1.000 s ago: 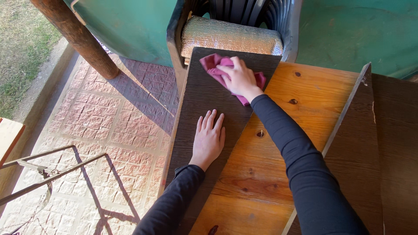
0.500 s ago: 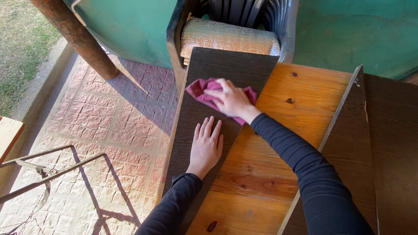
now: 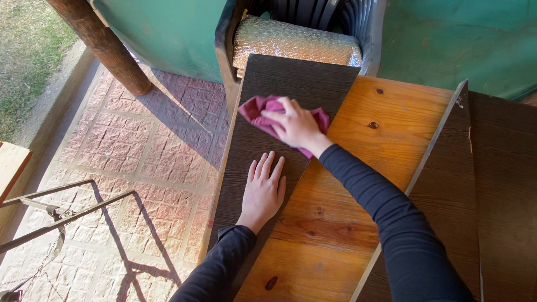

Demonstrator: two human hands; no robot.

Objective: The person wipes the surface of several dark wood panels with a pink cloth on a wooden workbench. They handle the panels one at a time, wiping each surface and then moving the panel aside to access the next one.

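Cloth (image 3: 263, 109), dark pink and crumpled, lies on the upper part of the dark board (image 3: 291, 84), and my right hand (image 3: 293, 126) presses on it from above with the fingers curved over the folds. My left hand (image 3: 263, 193) lies flat on the same board, lower down, fingers spread and close together, palm down. The two hands are near each other but do not touch.

The board rests with its far end near a padded chair (image 3: 293, 42) and lies partly over the orange table (image 3: 358, 184). Its left edge hangs beyond the table, above the paving (image 3: 140, 145). I judge this as the main risk: if I push the cloth hard toward that free edge, the board can slide or tip, because only my left palm holds it steady. If the left hand lifts, I think the board can turn under the wiping pressure.

A second risk is the cloth itself: it is held only by pressure, so it can slip out and fall to the paving.

Another dark panel (image 3: 492, 179) lies at the right, with one thin edge standing up; my right sleeve (image 3: 391, 223) passes near it and can catch there.
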